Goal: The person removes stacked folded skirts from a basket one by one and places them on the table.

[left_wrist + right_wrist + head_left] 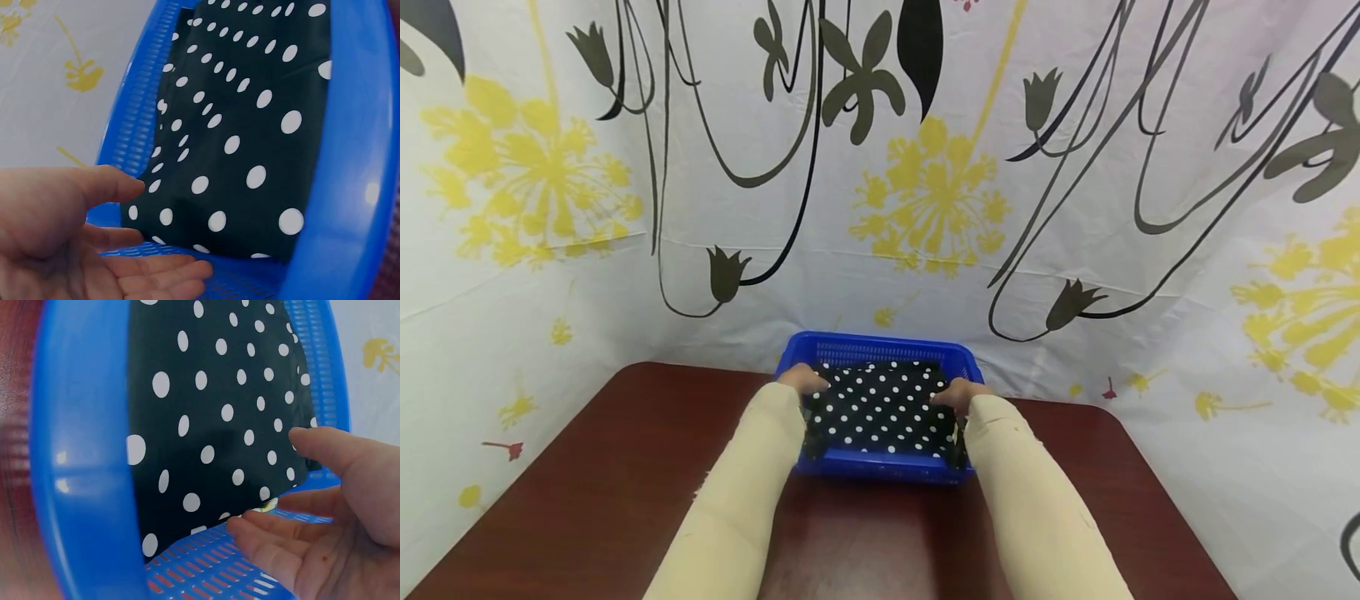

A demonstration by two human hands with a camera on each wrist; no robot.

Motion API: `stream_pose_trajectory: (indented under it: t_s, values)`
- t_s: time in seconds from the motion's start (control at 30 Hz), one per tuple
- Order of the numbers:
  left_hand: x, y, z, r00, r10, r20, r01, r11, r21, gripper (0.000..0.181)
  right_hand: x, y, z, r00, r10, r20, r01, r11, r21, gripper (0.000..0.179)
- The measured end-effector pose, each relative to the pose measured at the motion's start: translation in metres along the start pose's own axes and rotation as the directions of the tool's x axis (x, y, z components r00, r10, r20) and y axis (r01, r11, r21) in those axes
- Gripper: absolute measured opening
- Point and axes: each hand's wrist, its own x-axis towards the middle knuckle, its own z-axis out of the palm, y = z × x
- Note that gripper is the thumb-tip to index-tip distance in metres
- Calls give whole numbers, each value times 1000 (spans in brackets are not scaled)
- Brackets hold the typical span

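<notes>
A folded black cloth with white polka dots (880, 408) lies inside a blue plastic basket (887, 471) with slotted walls. My left hand (803, 379) is at the cloth's left edge, inside the basket. In the left wrist view, the thumb (115, 185) reaches over the cloth's corner while the other fingers extend loosely beside it. At the right edge is my right hand (961, 395). Its thumb (319, 442) overlaps the cloth in the right wrist view, and its fingers (275, 547) are slightly bent below the edge. Whether either thumb touches the fabric, I cannot tell.
The basket stands at the far edge of a dark red-brown table (677, 467). Behind and at both sides hangs a white curtain (820, 217) printed with yellow flowers and grey-green plants. Cream sleeves (730, 508) cover both forearms.
</notes>
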Motion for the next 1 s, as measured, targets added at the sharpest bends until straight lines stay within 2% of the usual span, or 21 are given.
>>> stream_pose_trajectory:
  t_s: [0.1,0.23,0.3,0.37,0.5,0.53,0.6,0.63,0.67,0.73,0.77,0.87,0.9,0.97,1.0]
  values:
    - [-7,1,5,999,-32,16,32,999,-33,52,-8,-2,1,1000,11,14,-10,999,-45,60]
    - [5,-5,14,999,-5,51,5,1000,6,55,-9,-1,3,999,29,34,-28,999,-24,60]
    - [4,-4,14,998,23,65,-26,999,35,60,-8,-1,4,999,34,40,-34,999,5,55]
    - [-16,8,9,996,14,92,-18,999,45,62,-8,-2,5,998,34,43,-35,999,16,52]
    - [-76,45,-2,995,-44,85,41,999,28,57,-7,0,6,998,26,49,-27,999,21,54]
    - [-87,52,-4,995,-57,80,55,998,28,55,-6,0,6,998,25,52,-27,999,24,56]
    - [-96,59,-5,997,-58,55,56,998,40,53,-1,1,7,998,25,56,-27,999,41,58]
    - [-97,60,-5,997,-58,49,56,997,51,52,4,2,7,998,25,51,-28,998,54,59]
    - [-88,55,-4,998,-29,49,25,997,67,55,11,5,8,998,19,53,-22,998,65,59]
    - [-87,55,-5,998,-35,54,31,997,69,56,28,12,11,999,5,52,-9,998,66,60]
    - [-86,55,-5,998,-32,55,28,997,70,56,47,24,13,997,-29,68,24,997,76,62]
    - [-94,59,-6,997,-47,54,44,998,51,55,63,32,15,997,-30,77,25,997,68,65]
    - [-105,66,-8,996,-72,45,70,997,43,52,61,31,16,997,-18,77,12,997,76,63]
    - [-112,69,-9,997,-63,34,62,998,21,49,51,27,16,996,-22,88,13,995,103,59]
    - [-115,70,-9,998,-59,34,59,998,8,48,33,16,15,997,-1,77,-8,994,112,54]
